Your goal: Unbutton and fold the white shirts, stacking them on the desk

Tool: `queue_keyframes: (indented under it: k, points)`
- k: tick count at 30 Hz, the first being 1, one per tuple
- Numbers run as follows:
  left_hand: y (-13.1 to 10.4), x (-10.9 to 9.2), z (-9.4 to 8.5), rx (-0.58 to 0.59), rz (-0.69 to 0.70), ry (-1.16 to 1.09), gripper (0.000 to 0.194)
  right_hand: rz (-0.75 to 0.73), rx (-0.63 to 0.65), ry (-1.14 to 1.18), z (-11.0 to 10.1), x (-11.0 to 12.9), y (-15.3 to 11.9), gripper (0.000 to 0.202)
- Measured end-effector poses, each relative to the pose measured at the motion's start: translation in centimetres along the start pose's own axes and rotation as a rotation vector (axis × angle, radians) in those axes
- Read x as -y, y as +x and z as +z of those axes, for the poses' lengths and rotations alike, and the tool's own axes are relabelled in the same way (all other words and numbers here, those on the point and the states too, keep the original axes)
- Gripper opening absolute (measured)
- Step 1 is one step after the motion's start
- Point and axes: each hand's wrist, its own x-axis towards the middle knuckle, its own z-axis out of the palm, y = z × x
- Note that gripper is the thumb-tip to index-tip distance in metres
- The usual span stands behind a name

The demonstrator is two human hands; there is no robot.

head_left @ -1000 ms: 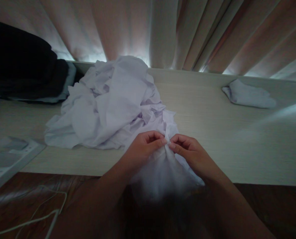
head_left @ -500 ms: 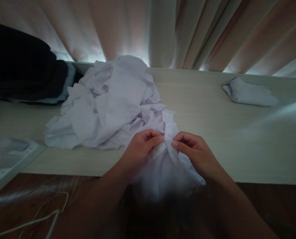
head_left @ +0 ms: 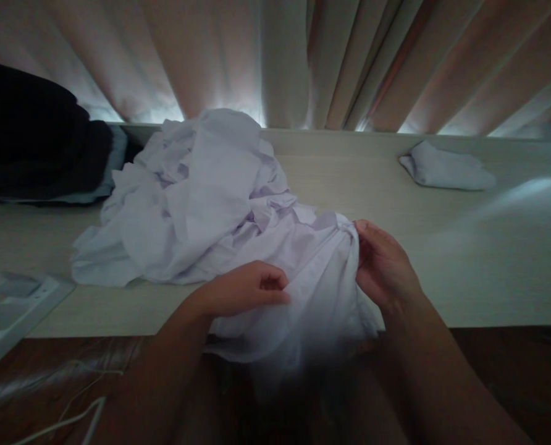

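A thin white garment point(head_left: 322, 278) hangs over the front edge of the pale surface, its lower part blurred. My right hand point(head_left: 384, 262) pinches a gathered edge of it between thumb and fingers, and folds fan down from that grip. My left hand point(head_left: 250, 287) rests at the garment's left side with fingers loosely curled. A small gap shows between its thumb and forefinger, with no cloth visibly caught there. Behind both hands lies a crumpled heap of white cloth point(head_left: 201, 185), which the garment adjoins.
A dark stack of folded cloth point(head_left: 39, 142) stands at the left. A small folded white cloth point(head_left: 446, 167) lies at the back right of the pale surface point(head_left: 442, 247). White plastic frame point(head_left: 29, 309) and thin white wire point(head_left: 71, 417) are at lower left. Curtains point(head_left: 220, 55) hang behind.
My hands have moved apart. The right carried the garment's pinched edge up and to the right; the left let go and shifted left. The view has shifted slightly.
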Motion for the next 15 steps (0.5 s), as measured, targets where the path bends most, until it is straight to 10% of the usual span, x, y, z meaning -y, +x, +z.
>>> queue_keyframes:
  k: [6, 15]
  points:
    - [0.8, -1.7, 2.4, -0.076, 0.039, -0.175, 0.027, -0.149, -0.053, 0.131, 1.0, -0.2, 0.9, 0.017]
    - [2.3, -1.2, 3.2, -0.531, -0.100, -0.468, 0.027, -0.072, 0.119, -0.066, 2.7, -1.0, 1.4, 0.021]
